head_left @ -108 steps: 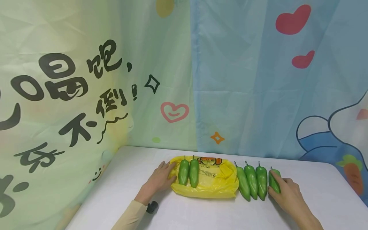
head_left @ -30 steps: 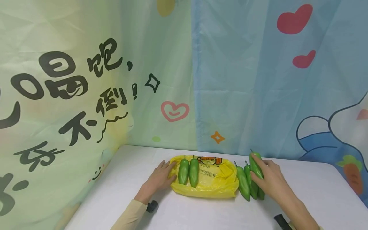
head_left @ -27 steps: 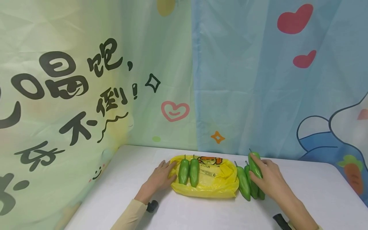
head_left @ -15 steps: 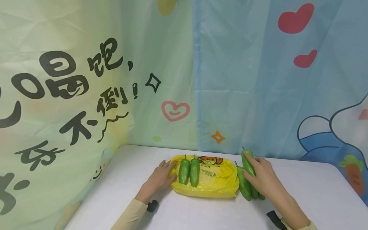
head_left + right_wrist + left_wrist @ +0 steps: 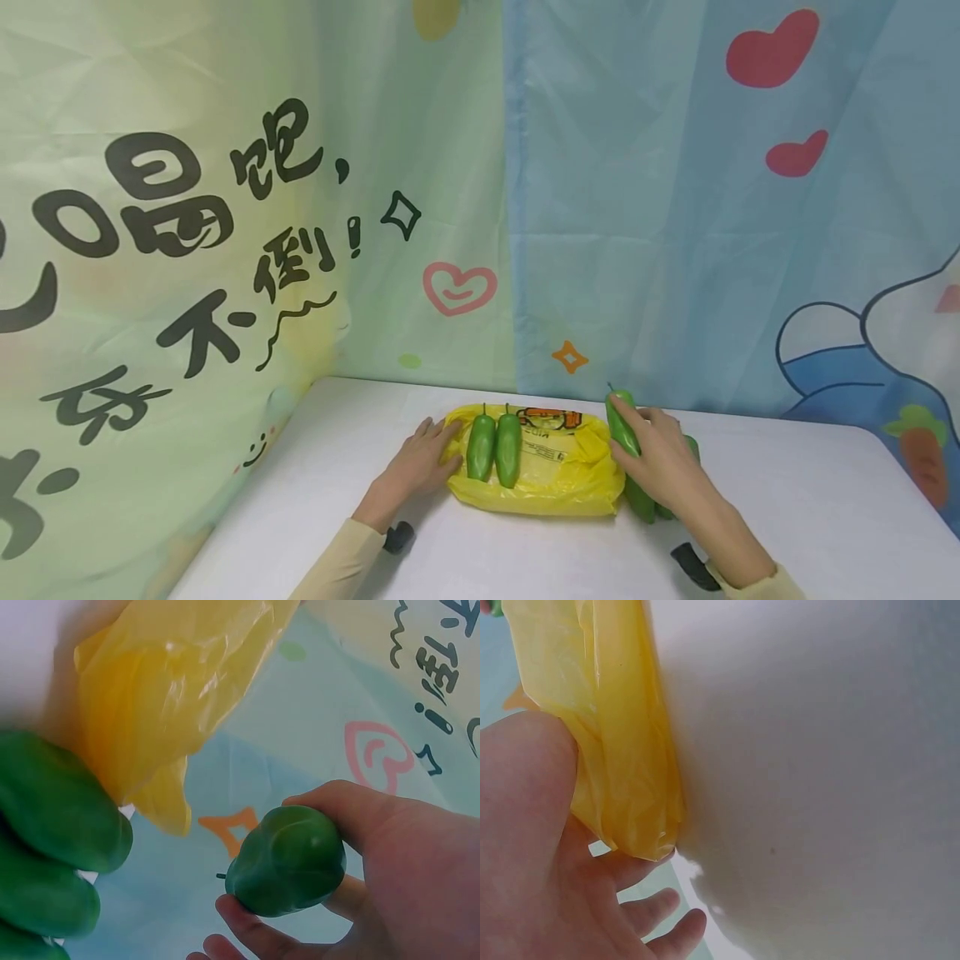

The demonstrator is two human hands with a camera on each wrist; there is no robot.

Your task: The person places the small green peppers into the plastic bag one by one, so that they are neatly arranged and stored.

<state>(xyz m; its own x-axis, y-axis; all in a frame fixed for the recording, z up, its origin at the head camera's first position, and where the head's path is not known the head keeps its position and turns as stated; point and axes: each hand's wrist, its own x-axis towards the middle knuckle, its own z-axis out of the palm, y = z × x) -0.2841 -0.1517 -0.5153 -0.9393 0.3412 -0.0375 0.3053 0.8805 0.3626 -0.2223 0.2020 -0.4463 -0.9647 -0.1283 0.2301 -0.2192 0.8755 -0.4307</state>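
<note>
In the head view my left hand (image 5: 418,462) grips the left edge of a yellow plastic bag (image 5: 543,500); in the left wrist view the bag's edge runs between thumb and fingers. Side by side on the bag's left part lie two green peppers (image 5: 481,447), stems pointing away. My right hand (image 5: 663,458) holds another green pepper (image 5: 622,423) between thumb and fingers, raised at the bag's right edge. The right wrist view shows this pepper's blunt end facing the camera. Below that hand, several loose green peppers (image 5: 56,802) lie right of the bag, partly covered by it.
All this stands on a white table (image 5: 555,554). Behind it hangs a printed cloth backdrop (image 5: 615,250), joined by another cloth on the left. Dark devices show at both wrists, one at the left wrist (image 5: 397,537).
My right hand picked up the rightmost pepper from the table row, lifted it and carried it left over the other peppers to the bag's right edge. My left hand stays at the bag.
</note>
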